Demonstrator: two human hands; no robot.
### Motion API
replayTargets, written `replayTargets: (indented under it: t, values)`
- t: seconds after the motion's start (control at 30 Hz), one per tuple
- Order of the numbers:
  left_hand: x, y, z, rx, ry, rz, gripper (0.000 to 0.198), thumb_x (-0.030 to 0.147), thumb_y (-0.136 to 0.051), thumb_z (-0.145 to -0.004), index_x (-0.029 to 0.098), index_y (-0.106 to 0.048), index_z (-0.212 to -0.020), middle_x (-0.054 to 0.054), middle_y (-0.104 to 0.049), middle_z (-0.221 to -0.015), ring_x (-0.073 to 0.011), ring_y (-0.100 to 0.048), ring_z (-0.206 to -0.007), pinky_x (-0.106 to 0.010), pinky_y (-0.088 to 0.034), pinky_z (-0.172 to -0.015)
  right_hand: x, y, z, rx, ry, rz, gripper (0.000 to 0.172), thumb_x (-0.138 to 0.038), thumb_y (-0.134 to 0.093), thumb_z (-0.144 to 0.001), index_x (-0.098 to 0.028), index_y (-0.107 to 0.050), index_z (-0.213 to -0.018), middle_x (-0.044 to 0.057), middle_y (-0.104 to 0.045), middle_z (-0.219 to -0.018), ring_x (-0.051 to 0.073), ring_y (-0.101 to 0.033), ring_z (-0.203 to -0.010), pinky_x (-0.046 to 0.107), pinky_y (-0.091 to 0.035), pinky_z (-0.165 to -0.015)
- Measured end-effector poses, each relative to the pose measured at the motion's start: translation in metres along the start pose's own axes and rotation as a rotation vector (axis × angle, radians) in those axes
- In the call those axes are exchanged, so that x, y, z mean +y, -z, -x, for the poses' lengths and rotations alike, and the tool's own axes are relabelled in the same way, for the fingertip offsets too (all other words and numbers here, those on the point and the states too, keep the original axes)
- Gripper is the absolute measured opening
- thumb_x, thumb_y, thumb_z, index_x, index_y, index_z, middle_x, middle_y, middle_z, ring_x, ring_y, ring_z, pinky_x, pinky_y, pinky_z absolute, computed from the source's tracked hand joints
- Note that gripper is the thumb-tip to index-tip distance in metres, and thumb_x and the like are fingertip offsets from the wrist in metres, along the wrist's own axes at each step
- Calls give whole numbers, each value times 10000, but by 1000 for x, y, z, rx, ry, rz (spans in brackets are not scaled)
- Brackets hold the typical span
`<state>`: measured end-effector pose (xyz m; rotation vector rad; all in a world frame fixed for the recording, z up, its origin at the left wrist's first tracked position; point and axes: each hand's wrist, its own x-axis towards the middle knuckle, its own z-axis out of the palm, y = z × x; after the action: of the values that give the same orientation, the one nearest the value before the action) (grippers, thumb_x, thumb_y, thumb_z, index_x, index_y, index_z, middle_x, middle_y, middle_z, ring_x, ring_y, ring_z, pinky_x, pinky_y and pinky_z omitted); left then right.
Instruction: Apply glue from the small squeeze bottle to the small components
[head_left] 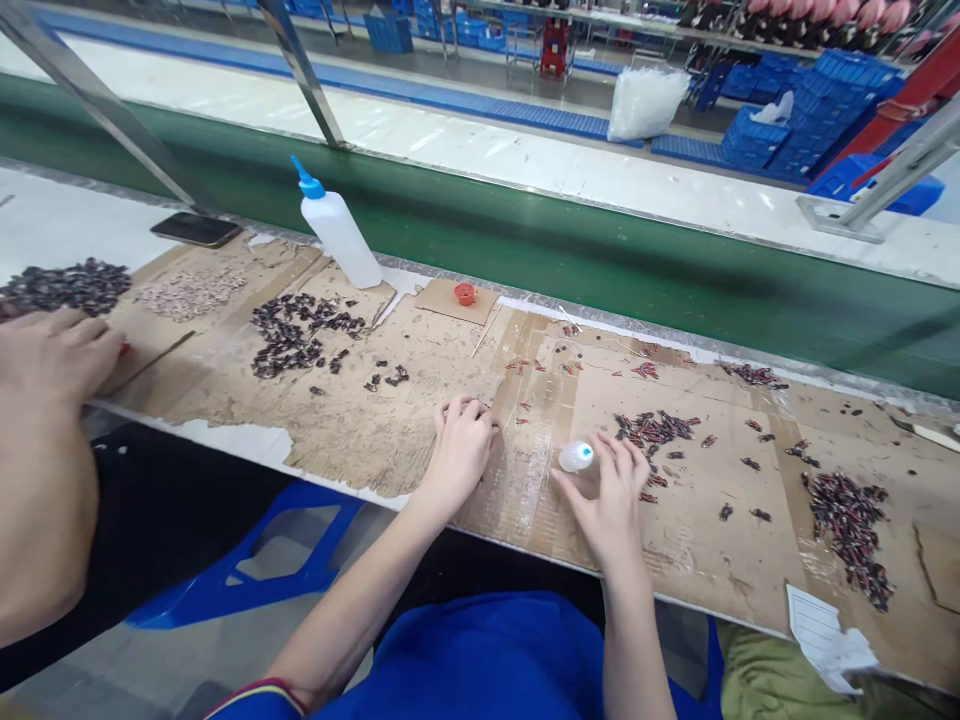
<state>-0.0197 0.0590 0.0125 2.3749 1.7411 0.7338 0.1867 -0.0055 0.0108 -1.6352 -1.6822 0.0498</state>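
My left hand [463, 445] rests on the cardboard work surface [390, 440], its fingers curled together; what they hold, if anything, is hidden. Beside it, my right hand [611, 495] has thumb and fingers around a small white bottle [576, 457] with a light blue tip, which stands on the cardboard. Just right of that hand lies a pile of small dark and red parts [656, 428]. Several tiny red pieces [525, 366] are scattered beyond the hands. Small dark parts [289, 335] form another pile to the left.
A large white bottle [341, 240] with blue nozzle, a red cap [464, 294] and a phone [196, 229] are along the back. Another person's hand [52, 350] is at far left. More parts [851, 530] and torn paper [825, 635] lie right.
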Motion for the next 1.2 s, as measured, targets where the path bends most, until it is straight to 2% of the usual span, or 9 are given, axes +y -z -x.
replayTargets:
  t: [0.17,0.3,0.4,0.5,0.6,0.77,0.97,1.13,1.2]
  values:
    - [1,0,1,-28,-78,100,188,193,-533,-932,223,-688,-829,-64,-691,-898,-259,-520,-1016,-434,-349,-879,-12,-10,0,-74,-165,-386,233,-384,-668,-820,-222,-560,-947,111,-657,-1150,298,-485,-1229,540,-383,-1024]
    - [17,5,13,-146,-172,286,152,244,-541,-945,250,-690,-916,-13,-711,-877,-198,-561,-922,-372,-334,-845,-17,-5,10,-84,-468,-882,315,-405,-755,-728,-224,-547,-880,37,-704,-856,202,-660,-804,365,-531,-740]
    - [29,-2,27,-151,-194,334,142,240,-556,-941,245,-685,-884,9,-723,-870,-175,-584,-894,-367,-305,-872,-14,0,15,20,-642,-1076,377,-465,-791,-634,-197,-617,-836,-25,-592,-598,117,-512,-503,232,-403,-456]
    - [33,-12,37,-58,-145,279,123,231,-599,-916,246,-690,-835,5,-719,-834,-185,-591,-899,-368,-297,-856,-10,5,13,156,-744,-1181,346,-426,-790,-595,-176,-663,-797,-33,-526,-560,75,-379,-452,203,-261,-392]
    - [31,-17,42,4,-91,247,78,247,-635,-892,246,-698,-846,-18,-724,-889,-203,-598,-937,-367,-310,-826,-9,9,9,193,-778,-1205,309,-345,-791,-559,-163,-684,-785,-22,-527,-585,68,-348,-472,207,-225,-407]
    - [25,-13,45,-22,-77,289,112,226,-614,-903,263,-691,-975,-23,-759,-971,-221,-631,-1041,-387,-339,-876,-13,7,9,165,-825,-1060,305,-368,-799,-572,-145,-671,-735,-28,-525,-567,61,-346,-457,210,-245,-420]
    - [24,-13,43,-8,-102,334,116,181,-598,-910,246,-676,-967,-7,-770,-955,-193,-683,-1001,-375,-335,-877,-19,1,15,208,-871,-957,367,-363,-837,-537,-144,-672,-780,41,-680,-712,139,-576,-577,243,-415,-518]
    - [25,-13,42,10,-92,335,94,188,-609,-910,248,-678,-934,17,-775,-931,-169,-700,-954,-363,-324,-871,-21,-3,14,260,-879,-915,354,-467,-773,-605,-149,-637,-681,8,-637,-575,97,-475,-426,215,-339,-411]
    - [25,-14,43,7,-80,318,107,192,-601,-916,257,-685,-931,18,-777,-929,-170,-702,-950,-368,-322,-876,-23,-4,12,224,-848,-815,347,-469,-761,-631,-147,-640,-675,26,-659,-589,121,-524,-455,232,-387,-438]
